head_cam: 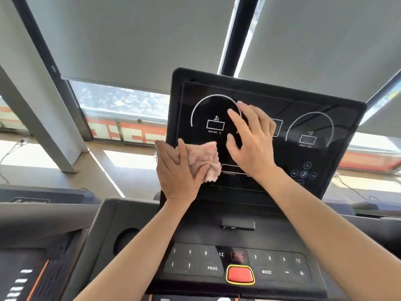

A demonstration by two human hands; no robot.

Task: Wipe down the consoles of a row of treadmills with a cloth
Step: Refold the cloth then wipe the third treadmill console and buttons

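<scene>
Red stop button, yellow-rimmed at lower centre, sits below both forearms. Left hand grips a crumpled pink cloth against the glossy black display panel; right hand lies open, fingers spread. A dipping forearm could press keys; bare fingers may smudge.

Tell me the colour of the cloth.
Pale pink; the cloth shows best in the head view.

Above me grey roller blinds hang half-lowered over bright windows; a slanted grey pillar stands at my left.
</scene>
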